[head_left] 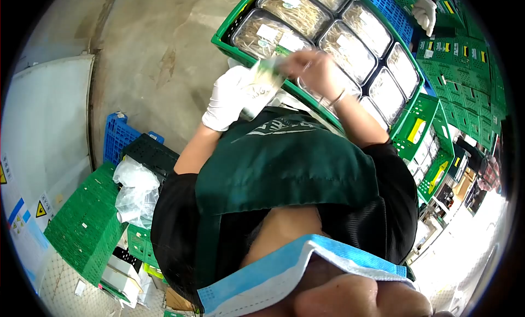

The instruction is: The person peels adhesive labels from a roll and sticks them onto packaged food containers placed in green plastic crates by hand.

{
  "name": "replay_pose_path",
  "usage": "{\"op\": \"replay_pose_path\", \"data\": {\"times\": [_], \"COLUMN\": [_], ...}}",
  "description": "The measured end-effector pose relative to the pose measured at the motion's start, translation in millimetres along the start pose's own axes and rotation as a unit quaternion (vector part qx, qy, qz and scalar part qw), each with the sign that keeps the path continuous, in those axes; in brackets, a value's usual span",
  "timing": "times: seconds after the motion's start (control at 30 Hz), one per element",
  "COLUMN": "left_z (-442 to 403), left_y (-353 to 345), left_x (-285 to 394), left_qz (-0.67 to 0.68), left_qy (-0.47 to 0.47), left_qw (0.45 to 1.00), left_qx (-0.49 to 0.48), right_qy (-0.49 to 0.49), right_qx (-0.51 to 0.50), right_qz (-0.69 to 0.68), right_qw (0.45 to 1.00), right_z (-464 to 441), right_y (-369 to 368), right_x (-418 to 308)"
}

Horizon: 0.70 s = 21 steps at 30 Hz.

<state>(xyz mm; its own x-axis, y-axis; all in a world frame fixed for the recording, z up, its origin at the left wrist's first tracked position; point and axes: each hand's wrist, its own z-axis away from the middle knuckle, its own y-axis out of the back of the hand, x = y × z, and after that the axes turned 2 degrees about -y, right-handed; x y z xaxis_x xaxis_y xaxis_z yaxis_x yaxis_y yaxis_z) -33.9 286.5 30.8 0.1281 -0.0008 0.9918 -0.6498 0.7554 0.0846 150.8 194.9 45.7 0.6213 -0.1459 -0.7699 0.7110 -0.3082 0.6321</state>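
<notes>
My left hand (227, 93) wears a white glove, its fingers closed around a pale, translucent printed strip (261, 90) with green and dark markings. The strip is partly blurred, so its exact kind is unclear. At its upper right end is my right hand (317, 71), bare, with curled fingers smeared by motion. Whatever is between those fingertips is not distinguishable. Just beyond both hands is a green crate (224, 41) of clear-lidded black trays (292, 11) packed with thin pale sprout-like strands. Several trays carry white labels, and one near my right hand has a white-and-green label (295, 42).
Another green crate (407, 134) with trays stands at right, near tall stacks of green crates (459, 71). Another person's gloved hand (424, 13) shows at upper right. To the left are a blue crate (117, 136), a clear plastic bag (136, 191) and a green crate (87, 224).
</notes>
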Motion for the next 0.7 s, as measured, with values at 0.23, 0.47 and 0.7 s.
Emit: {"op": "replay_pose_path", "data": {"times": [0.23, 0.47, 0.7], "left_z": [-25.7, -39.1, -36.7], "left_y": [29.1, 16.5, 18.1], "left_x": [25.5, 27.6, -11.2], "left_qz": [0.160, 0.131, 0.112], "left_qy": [0.179, 0.140, 0.142], "left_qw": [0.971, 0.979, 0.983], "left_qx": [0.016, -0.064, -0.012], "right_qy": [-0.104, -0.109, -0.137], "right_qx": [0.000, -0.282, -0.025], "right_qz": [0.086, -0.474, 0.067], "right_qw": [0.991, 0.827, 0.988], "right_z": [-107.3, -65.3, -90.9], "right_y": [47.0, 27.0, 61.1], "right_x": [98.2, 68.9, 138.9]}}
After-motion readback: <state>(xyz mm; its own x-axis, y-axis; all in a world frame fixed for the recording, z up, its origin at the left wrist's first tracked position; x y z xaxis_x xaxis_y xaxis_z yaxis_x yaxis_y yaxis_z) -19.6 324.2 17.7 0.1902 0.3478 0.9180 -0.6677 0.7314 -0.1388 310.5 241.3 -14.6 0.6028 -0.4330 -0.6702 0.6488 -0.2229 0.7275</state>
